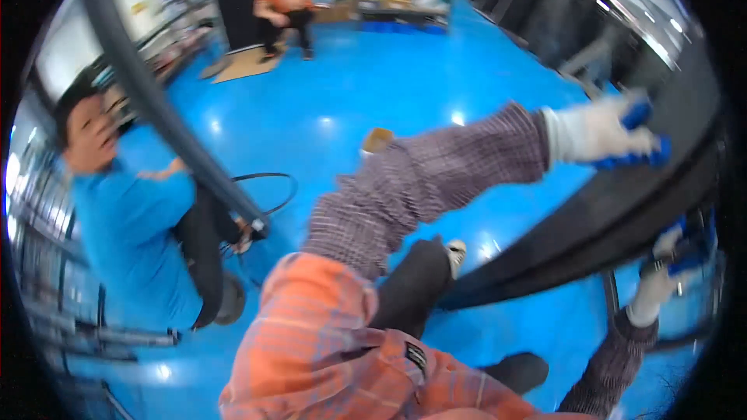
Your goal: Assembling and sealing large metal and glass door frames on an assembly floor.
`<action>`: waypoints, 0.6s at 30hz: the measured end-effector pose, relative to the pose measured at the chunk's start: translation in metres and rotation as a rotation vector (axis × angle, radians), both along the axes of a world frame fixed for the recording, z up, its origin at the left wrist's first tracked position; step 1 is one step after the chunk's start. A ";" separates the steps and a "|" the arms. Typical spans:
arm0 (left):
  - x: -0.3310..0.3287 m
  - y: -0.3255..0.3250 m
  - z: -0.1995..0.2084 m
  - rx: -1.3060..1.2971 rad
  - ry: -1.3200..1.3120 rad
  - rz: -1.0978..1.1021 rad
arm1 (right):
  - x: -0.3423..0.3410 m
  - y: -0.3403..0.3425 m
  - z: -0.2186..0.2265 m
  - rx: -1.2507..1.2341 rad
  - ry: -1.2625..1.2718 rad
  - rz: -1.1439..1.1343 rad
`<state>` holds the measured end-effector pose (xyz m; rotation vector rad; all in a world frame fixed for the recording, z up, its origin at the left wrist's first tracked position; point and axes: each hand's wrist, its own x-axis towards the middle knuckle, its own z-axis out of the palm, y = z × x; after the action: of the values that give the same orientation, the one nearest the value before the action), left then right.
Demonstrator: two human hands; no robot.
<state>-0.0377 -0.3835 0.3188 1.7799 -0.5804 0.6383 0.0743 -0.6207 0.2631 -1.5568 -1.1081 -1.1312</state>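
- The left hand (603,134), in a white glove with blue-coated fingers (636,115), is resting at the upper right of the frame, on the upper edge of a large curved black tyre (622,210).
- Its fingers are curling narrowly over that edge and gripping it; the picture is motion-blurred, so how firm the grip is cannot be told.
- The right hand (669,260), gloved the same way, is sitting lower at the right edge of the frame, on the underside of the same tyre.
- Its fingers are wrapping around a blue-and-dark part there; what that part is cannot be told.
- The tyre is running as a broad dark band from the right rim of the frame down toward the lower centre, passing between the two hands.
- Both forearms are wearing purple checked sleeves (436,179); an orange plaid garment (327,350) is filling the lower centre.
- A dark trouser leg and a light shoe (455,249) are showing just left of the tyre's lower end.
- A second person in a blue shirt (128,241) is crouching at the left of the frame, holding a long grey bar (156,101) that is slanting from the top left toward the centre.
- A third person in an orange top (284,0) is sitting at the top of the frame, well apart.
- The glossy blue floor (350,85) is filling the middle of the frame.
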 end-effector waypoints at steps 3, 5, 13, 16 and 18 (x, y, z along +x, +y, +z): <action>-0.013 -0.012 0.028 -0.013 -0.153 0.315 | -0.044 0.007 0.021 -0.022 -0.060 0.048; -0.007 -0.024 0.033 0.088 0.033 0.364 | -0.031 -0.001 0.025 -0.033 -0.069 0.051; 0.024 -0.024 0.030 -0.705 0.301 0.002 | -0.059 -0.012 0.048 -0.157 -0.165 -0.506; 0.046 0.003 0.017 -0.438 -0.044 -0.600 | -0.059 -0.027 0.051 -0.347 -0.397 -0.374; 0.049 0.010 0.016 -0.363 -0.123 -0.590 | -0.064 -0.037 0.051 -0.330 -0.365 -0.434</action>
<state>0.0112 -0.3737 0.3346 1.1548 -0.9591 0.4057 0.0101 -0.6580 0.3137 -1.9631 -1.2783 -1.6364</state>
